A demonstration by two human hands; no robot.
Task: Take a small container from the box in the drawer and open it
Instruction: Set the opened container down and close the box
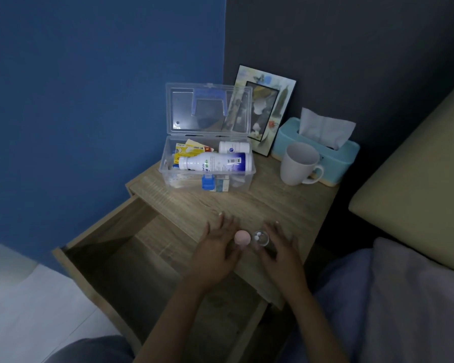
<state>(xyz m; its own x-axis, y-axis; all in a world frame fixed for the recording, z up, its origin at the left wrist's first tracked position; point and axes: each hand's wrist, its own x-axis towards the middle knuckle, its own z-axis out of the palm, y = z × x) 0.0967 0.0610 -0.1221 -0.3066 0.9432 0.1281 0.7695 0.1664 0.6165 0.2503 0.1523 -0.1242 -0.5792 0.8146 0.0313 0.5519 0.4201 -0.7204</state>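
While uncapped, vial (260, 238) holds 2 pills | fingers: left (216, 251) lid (242, 238), right (278, 248) vial

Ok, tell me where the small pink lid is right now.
In the head view, the small round pink lid sits at the nightstand's front edge, at the left hand fingertips, just left of the small clear open container by the right hand.

A home bedroom: wooden bedside table (273, 203), tissue box (325, 153), mug (299, 163), picture frame (268, 111), bedding (417, 297).

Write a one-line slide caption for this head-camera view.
Left hand holds pink lid, right hand the opened small container.
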